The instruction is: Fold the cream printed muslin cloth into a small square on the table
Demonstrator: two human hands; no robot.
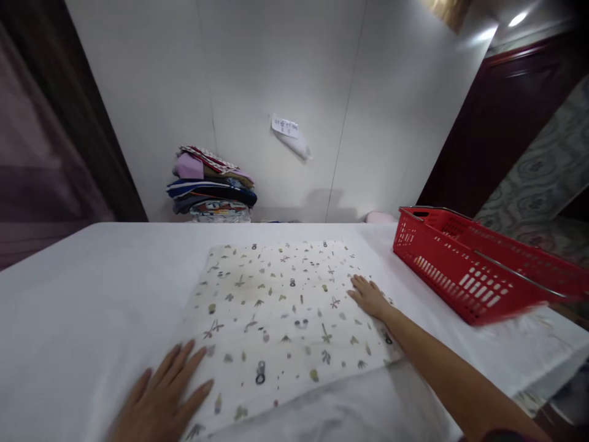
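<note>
A white cloth printed with small grey, green and brown motifs [276, 307] lies spread out flat in front of me. My left hand [163, 393] rests at its near left edge with the fingers spread. On the cloth's right side lies my right hand [369, 296], palm down and fingers stretched out. Across the near edge of the printed cloth runs a plain whitish, partly sheer layer [350, 408]; whether it is a part of the same piece I cannot tell.
The table has a white cover [83, 307]. A red plastic basket [453, 267] with a metal handle stands at the right. Beyond the far edge is a stack of folded fabrics [211, 184]. A paper note [285, 127] hangs on the pale wall.
</note>
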